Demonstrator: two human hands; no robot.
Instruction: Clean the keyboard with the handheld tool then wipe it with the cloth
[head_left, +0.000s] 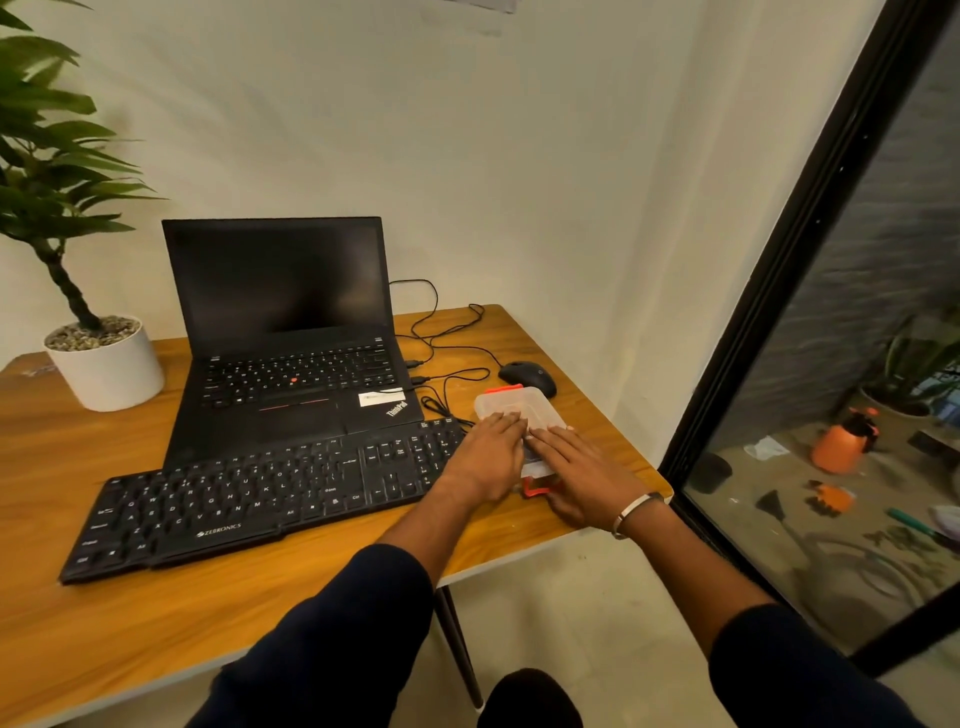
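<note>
While both hands, the left hand (491, 457) and right hand (582, 473), lay spread flat on the clear box (511, 408), the keyboard (270, 499) stretched lengthwise leftward, touching the left hand's side.

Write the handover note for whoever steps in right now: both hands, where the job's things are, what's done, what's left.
Left hand: flat, palm down on the lid of the clear plastic box, holding nothing.
Right hand: also flat on the lid, thumb near the orange clasp at the near end.
The box sits closed on the table, just right of the black keyboard and in front of the mouse.
The laptop stands open behind the keyboard.
Handheld tool and cloth: not visible; whether they are in the box cannot be told.
Done: nothing on the keyboard yet.
Left: get the tool, clean the keyboard, then wipe it with the cloth.
</note>
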